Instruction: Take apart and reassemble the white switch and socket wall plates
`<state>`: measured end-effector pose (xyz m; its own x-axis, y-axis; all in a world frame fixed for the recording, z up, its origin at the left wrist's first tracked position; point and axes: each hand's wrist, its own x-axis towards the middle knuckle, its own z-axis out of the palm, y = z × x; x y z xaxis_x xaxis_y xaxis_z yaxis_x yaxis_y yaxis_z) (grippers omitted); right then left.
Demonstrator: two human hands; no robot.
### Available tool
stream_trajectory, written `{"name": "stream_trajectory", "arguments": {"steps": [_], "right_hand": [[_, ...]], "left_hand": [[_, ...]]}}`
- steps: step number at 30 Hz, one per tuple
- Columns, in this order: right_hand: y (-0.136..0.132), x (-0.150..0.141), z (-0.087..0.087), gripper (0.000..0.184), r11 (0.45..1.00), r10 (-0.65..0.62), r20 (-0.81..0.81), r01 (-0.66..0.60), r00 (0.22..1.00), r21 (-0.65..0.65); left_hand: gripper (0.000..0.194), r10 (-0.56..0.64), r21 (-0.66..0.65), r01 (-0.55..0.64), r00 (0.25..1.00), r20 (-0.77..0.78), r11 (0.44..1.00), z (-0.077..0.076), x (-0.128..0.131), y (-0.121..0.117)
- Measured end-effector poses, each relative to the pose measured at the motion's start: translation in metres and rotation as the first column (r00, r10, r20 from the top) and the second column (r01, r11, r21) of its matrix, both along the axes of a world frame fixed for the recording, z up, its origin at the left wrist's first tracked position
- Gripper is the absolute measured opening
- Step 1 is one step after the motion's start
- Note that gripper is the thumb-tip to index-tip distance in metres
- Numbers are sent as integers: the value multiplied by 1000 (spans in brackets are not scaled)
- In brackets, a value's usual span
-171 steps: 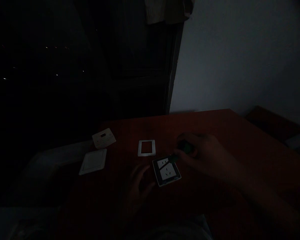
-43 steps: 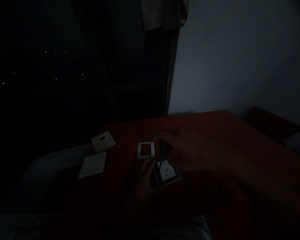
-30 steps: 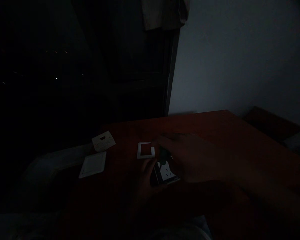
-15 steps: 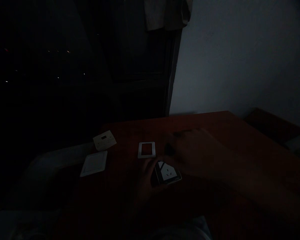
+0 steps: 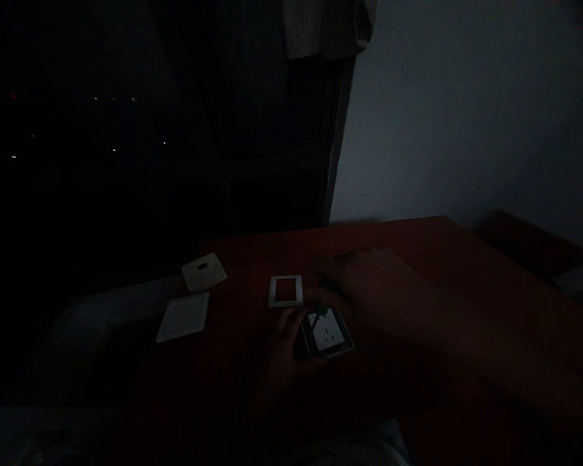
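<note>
On the table lies a wall socket [image 5: 329, 335] with a white face, slots and a dark surround. My left hand [image 5: 284, 353] grips its left side, fingers at the far edge and thumb at the near edge. Above its far edge my right hand [image 5: 369, 278] is closed around what appears to be a screwdriver [image 5: 322, 311], partly green, with a thin dark shaft slanting onto the socket's face. Most of its handle is hidden in the hand and the dark. Just beyond my left fingers rests a white square frame [image 5: 273, 291], flat and apart from both hands.
A white square plate [image 5: 183, 317] lies on the left of the reddish table [image 5: 408, 236], next to a pale sheet with a cut-out [image 5: 205, 275]. A wall [image 5: 442, 129] rises behind, and cloth [image 5: 315, 29] hangs above. The room is very dark.
My right hand has turned and shifted slightly, so the green part of the screwdriver now shows over the socket. My left hand keeps its hold on the socket; the loose pieces lie unmoved.
</note>
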<state>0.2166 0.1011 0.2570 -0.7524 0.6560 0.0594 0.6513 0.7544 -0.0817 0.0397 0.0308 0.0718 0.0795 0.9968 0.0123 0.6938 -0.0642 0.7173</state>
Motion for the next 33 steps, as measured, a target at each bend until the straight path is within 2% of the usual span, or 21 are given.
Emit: {"name": "stream_trajectory", "arguments": {"steps": [1,4,5,8,10,12,14,16,18,19,22,24,27,29,30,33], "right_hand": [[1,1,0,29,999,38,-27,-39,999,-37],[2,4,0,65,983,131,-77,-140,988,-119],[3,5,0,66,983,135,-68,-142,989,-115],[3,0,-1,45,1000,9,7,-9,1000,7],[3,-3,-2,41,993,-89,54,85,995,79],[4,-4,-3,35,991,-106,51,101,993,87],[5,-1,-2,27,1000,-5,-14,5,1000,10],[8,2,-2,39,979,164,-111,-176,980,-103],[11,4,-3,44,943,266,-190,-296,945,-154],[12,4,-4,42,947,259,-197,-289,945,-141],[15,1,-10,38,992,113,-137,-119,984,-33],[16,1,-13,37,996,77,-143,-83,987,-36],[17,5,-12,50,956,201,-255,-246,946,-160],[18,7,-9,53,934,256,-284,-312,924,-172],[19,8,-9,50,946,239,-259,-285,936,-155],[20,6,-9,35,997,56,-114,-63,992,-54]], "left_hand": [[83,-9,-2,9,1000,8,1000,-2,0,0],[83,-25,14,25,1000,14,1000,-8,-1,1],[83,-24,19,24,1000,12,1000,-9,-2,1],[85,-14,7,14,1000,7,1000,-8,-1,1],[84,-16,-3,16,1000,8,1000,-4,0,1],[83,-13,-6,13,1000,1,1000,0,0,1],[83,-1,-4,1,1000,-20,1000,2,0,1],[83,16,2,-15,999,-44,1000,3,0,1],[81,22,16,-21,998,-52,1000,3,0,0],[81,22,23,-21,999,-49,1000,3,-1,0],[84,2,30,-1,1000,-23,1000,1,-1,0],[84,-7,23,7,1000,-10,1000,-1,-1,0],[81,0,17,0,1000,-7,1000,-2,0,0],[81,3,21,-3,1000,-12,1000,-1,0,0],[81,0,21,0,1000,-16,1000,-1,0,0],[82,-11,14,12,1000,-14,1000,-1,-2,0]]}}
